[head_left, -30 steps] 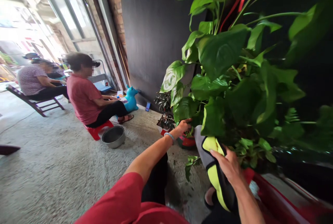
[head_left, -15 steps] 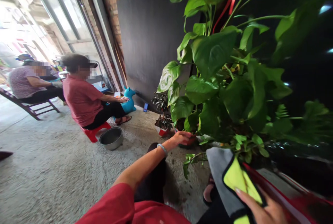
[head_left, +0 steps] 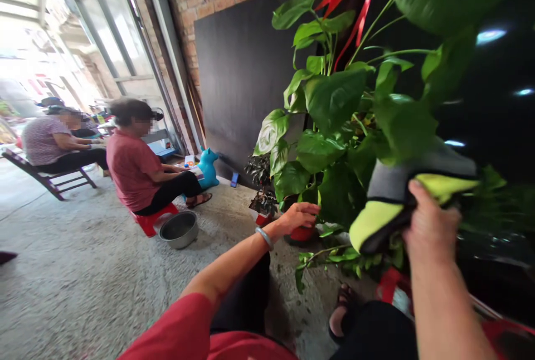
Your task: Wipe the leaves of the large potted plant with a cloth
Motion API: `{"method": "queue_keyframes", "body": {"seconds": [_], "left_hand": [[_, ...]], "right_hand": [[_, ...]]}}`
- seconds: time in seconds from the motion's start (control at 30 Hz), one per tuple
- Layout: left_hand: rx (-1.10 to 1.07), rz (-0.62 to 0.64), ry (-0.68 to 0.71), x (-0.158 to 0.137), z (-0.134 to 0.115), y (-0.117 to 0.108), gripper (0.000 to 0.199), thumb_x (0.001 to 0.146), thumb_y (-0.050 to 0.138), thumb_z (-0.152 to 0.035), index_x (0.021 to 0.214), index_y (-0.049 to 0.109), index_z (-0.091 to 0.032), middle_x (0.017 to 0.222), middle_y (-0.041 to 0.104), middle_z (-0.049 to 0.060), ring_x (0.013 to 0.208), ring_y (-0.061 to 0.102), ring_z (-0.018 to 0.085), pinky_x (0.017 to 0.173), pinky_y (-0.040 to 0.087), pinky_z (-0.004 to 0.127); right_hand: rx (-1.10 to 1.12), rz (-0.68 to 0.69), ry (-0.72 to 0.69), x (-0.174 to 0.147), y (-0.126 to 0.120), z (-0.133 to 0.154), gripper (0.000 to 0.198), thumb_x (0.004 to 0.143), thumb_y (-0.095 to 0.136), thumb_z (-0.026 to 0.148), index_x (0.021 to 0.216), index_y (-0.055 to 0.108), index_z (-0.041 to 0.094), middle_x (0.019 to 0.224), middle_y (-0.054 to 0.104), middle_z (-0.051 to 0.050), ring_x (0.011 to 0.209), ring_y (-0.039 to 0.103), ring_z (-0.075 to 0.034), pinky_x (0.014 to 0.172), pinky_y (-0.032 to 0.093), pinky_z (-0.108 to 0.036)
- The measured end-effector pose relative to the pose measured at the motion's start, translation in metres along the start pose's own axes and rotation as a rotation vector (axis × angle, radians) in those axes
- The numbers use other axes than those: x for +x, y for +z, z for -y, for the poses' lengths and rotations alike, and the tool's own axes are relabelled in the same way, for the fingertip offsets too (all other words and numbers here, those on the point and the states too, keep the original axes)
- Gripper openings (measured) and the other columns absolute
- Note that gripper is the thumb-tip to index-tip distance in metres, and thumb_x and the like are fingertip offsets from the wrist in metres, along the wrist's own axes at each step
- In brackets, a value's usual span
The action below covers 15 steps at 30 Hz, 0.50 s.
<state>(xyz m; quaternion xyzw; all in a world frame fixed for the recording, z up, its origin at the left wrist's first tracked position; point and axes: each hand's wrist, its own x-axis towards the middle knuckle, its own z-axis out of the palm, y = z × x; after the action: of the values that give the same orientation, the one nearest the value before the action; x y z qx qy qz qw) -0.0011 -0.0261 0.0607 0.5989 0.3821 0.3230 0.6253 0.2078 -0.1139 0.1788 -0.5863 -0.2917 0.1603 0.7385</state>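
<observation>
My right hand (head_left: 432,226) is closed round a grey and yellow-green cloth (head_left: 388,184) with dark edging. It holds the bunched cloth up against the lower right leaves of a large potted plant (head_left: 334,98), and one leaf hangs over the cloth's upper edge. My left hand (head_left: 298,218) reaches to the plant's base with its fingers stretched out and slightly bent. Those fingertips are beside a low leaf, just above the reddish pot (head_left: 303,233); whether they touch the leaf I cannot tell. A bracelet circles my left wrist.
A smaller dark-leaved plant (head_left: 261,201) stands left of the pot. Behind is a dark panel (head_left: 246,81). A grey basin (head_left: 179,230) sits on the concrete floor. One person (head_left: 136,162) is on a red stool near a blue animal figure (head_left: 208,168); another person (head_left: 54,137) sits farther back.
My right hand has lifted the cloth from low by my lap up to the leaves. My left hand stays near the pot, its fingers slightly higher. The seated person's hand has drawn back from the blue figure.
</observation>
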Motion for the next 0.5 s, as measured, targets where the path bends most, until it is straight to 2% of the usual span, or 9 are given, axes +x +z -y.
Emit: {"method": "queue_keyframes", "body": {"seconds": [0.07,0.13,0.23,0.3,0.33,0.4,0.47,0.5], "left_hand": [[0.154,-0.052,0.099,0.007,-0.011,0.008,0.048,0.076,0.067,-0.012,0.124,0.07,-0.016,0.126,0.068,0.011,0.092,0.068,0.016,0.08,0.055,0.027],[0.326,-0.076,0.207,0.009,-0.017,0.012,0.045,0.075,0.066,-0.009,0.119,0.073,-0.016,0.124,0.069,0.011,0.108,0.066,0.022,0.092,0.054,0.032],[0.519,-0.091,0.319,0.004,-0.017,0.005,0.044,0.073,0.066,-0.007,0.114,0.076,-0.02,0.127,0.069,0.009,0.137,0.051,0.029,0.112,0.044,0.042],[0.554,-0.092,0.343,-0.001,-0.01,-0.003,0.051,0.072,0.068,-0.008,0.12,0.074,-0.022,0.135,0.065,0.01,0.142,0.046,0.03,0.117,0.039,0.046],[0.54,-0.088,0.347,-0.003,-0.006,-0.007,0.055,0.071,0.069,-0.008,0.125,0.072,-0.022,0.14,0.062,0.011,0.14,0.048,0.031,0.117,0.039,0.046],[0.479,-0.072,0.339,-0.007,0.002,-0.009,0.064,0.071,0.07,-0.01,0.133,0.066,-0.02,0.145,0.058,0.013,0.136,0.052,0.03,0.114,0.044,0.045],[0.416,-0.044,0.319,-0.011,0.008,-0.006,0.069,0.071,0.068,-0.009,0.139,0.061,-0.02,0.149,0.054,0.013,0.133,0.054,0.03,0.107,0.05,0.042],[0.397,-0.03,0.311,-0.013,0.01,-0.004,0.068,0.071,0.066,-0.008,0.139,0.061,-0.02,0.152,0.051,0.013,0.133,0.054,0.029,0.103,0.053,0.041]], "right_hand": [[-0.053,0.012,0.042,0.013,0.024,-0.01,0.055,0.075,0.068,0.04,0.121,0.064,0.011,0.129,0.067,-0.014,0.117,0.063,-0.025,0.095,0.051,-0.032],[-0.143,0.08,0.132,0.012,0.023,-0.021,0.042,0.064,0.075,0.035,0.098,0.071,0.011,0.108,0.074,-0.014,0.103,0.068,-0.029,0.087,0.054,-0.034],[-0.271,0.153,0.282,-0.003,-0.022,-0.02,0.033,0.054,0.081,0.035,0.079,0.072,0.015,0.083,0.074,-0.013,0.084,0.07,-0.032,0.069,0.056,-0.038],[-0.36,0.097,0.368,-0.008,-0.059,-0.005,0.038,0.051,0.084,0.04,0.08,0.073,0.018,0.081,0.074,-0.013,0.078,0.069,-0.033,0.064,0.055,-0.041],[-0.392,0.019,0.352,-0.005,-0.072,0.005,0.045,0.05,0.086,0.046,0.084,0.074,0.019,0.085,0.074,-0.014,0.077,0.069,-0.034,0.064,0.055,-0.044],[-0.38,-0.193,0.167,0.014,-0.081,0.021,0.06,0.056,0.085,0.055,0.103,0.073,0.018,0.105,0.074,-0.017,0.086,0.07,-0.033,0.071,0.055,-0.046],[-0.318,-0.331,-0.102,0.043,-0.067,0.021,0.07,0.068,0.079,0.053,0.124,0.065,0.014,0.126,0.067,-0.02,0.101,0.068,-0.032,0.08,0.054,-0.045],[-0.297,-0.343,-0.164,0.057,-0.056,0.014,0.07,0.073,0.076,0.048,0.13,0.061,0.01,0.131,0.064,-0.022,0.107,0.067,-0.031,0.083,0.052,-0.043]]}}
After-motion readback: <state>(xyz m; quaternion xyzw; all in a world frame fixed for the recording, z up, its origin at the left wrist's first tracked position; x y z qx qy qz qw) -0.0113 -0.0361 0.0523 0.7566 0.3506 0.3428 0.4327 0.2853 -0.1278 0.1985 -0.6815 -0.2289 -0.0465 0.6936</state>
